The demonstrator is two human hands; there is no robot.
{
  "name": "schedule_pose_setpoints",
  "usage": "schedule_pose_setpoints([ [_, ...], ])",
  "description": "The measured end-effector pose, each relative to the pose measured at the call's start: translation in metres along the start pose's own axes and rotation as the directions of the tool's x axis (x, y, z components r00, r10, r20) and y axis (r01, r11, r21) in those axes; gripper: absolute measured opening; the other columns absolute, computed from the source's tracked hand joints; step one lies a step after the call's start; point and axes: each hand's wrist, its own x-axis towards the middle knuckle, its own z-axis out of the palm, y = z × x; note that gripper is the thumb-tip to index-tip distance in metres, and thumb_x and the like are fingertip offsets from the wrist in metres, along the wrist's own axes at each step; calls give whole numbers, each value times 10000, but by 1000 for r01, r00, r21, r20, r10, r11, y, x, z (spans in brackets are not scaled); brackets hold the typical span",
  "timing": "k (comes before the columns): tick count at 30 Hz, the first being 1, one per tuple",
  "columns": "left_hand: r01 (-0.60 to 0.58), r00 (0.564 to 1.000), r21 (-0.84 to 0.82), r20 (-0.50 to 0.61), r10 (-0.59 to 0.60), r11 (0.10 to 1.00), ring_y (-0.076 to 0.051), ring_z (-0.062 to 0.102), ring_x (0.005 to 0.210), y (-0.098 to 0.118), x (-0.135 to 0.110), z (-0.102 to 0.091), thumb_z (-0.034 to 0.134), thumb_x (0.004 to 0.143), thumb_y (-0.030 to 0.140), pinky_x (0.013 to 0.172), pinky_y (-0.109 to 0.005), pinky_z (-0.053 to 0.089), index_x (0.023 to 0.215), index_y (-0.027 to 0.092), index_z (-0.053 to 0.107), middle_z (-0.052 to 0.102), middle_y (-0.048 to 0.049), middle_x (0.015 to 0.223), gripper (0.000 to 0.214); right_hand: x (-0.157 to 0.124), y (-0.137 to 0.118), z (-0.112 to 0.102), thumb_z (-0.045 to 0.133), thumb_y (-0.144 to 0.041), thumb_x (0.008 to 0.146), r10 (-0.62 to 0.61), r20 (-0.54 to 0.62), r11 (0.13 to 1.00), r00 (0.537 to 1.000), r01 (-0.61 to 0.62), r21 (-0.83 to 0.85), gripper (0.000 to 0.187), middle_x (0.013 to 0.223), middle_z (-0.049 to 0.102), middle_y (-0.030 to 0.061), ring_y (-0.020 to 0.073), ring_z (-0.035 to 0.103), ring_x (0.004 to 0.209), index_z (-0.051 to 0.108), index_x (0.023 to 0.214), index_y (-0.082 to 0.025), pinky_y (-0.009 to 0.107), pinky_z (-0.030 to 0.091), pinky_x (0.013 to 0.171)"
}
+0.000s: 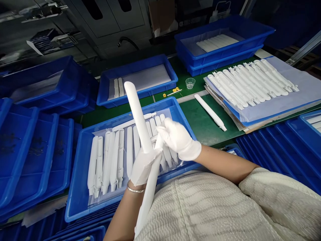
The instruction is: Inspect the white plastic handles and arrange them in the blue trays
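The person's left hand [144, 164], in a white glove, was wrapped around two long white parts at once, its grip filled by both. The first white part [136, 110] rose from the fist, tilted toward the upper left, its rounded end uppermost; the second white part [151, 180] slanted from the fingers down beside the forearm to the knit garment [200, 204]. The right hand [179, 139], gloved likewise, had its fingers drawn together at the upper end of the second white part (whether they were pinched on it or just resting there could not be told).

Both hands were above a blue tray [77, 187], where more white parts [107, 159] lay in rows on a paper liner, with one crosswise part [132, 121] along the far side. To the right, a lone white part [210, 112] lay on the green bench [190, 115], between the tray and a row of white parts [250, 83] on stacked sheets [301, 82]. Beyond the tray were a clear cup [190, 83], small yellow pieces [175, 89] beside a thin white stick [174, 92], and another blue tray [140, 93] holding two white parts [118, 87] at its left end.
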Motion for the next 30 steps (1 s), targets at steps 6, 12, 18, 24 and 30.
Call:
schedule_pose_setpoints([
  [6, 0, 1000, -7, -1, 0, 1000, -151, 572, 580, 4, -2, 3, 829, 675, 401, 493, -235, 466, 1285, 149, 664, 657, -13, 735, 680, -3, 1, -4, 449, -340, 1008, 23, -38, 999, 999, -22, 25, 300, 668, 485, -8, 171, 519, 607, 273, 782, -249, 298, 397, 610],
  [12, 3, 1000, -3, -7, -3, 1000, -140, 544, 553, -2, 3, -2, 846, 665, 390, 504, -247, 468, 1300, 150, 659, 657, -14, 735, 703, -10, -4, -1, 473, -302, 990, -34, 11, 999, 999, 34, -5, 297, 698, 532, 13, 179, 550, 661, 285, 769, -241, 311, 426, 640],
  [18, 1, 995, -29, 104, 2, 1000, -154, 577, 594, -2, -1, -8, 831, 652, 401, 525, -263, 515, 1335, 148, 624, 642, -19, 778, 757, 20, 14, -8, 538, -392, 973, 233, 147, 859, 961, -274, 432, 331, 585, 410, -79, 101, 427, 450, 303, 789, -249, 225, 364, 437],
  [24, 48, 996, -86, 75, -41, 995, -153, 572, 576, -3, -5, -6, 807, 646, 388, 515, -265, 522, 1347, 130, 604, 613, -10, 739, 774, 10, 10, -17, 581, -478, 956, 295, 195, 651, 935, -346, 675, 375, 474, 394, -136, 64, 306, 300, 308, 830, -253, 161, 220, 297],
  [30, 55, 996, -145, 71, -46, 988, -141, 570, 588, -5, -6, -5, 810, 663, 353, 534, -242, 507, 1392, 159, 569, 619, -6, 751, 792, 4, 14, -20, 619, -563, 921, 261, 205, 615, 943, -326, 718, 442, 440, 417, -126, 73, 321, 283, 323, 814, -252, 172, 217, 276],
])
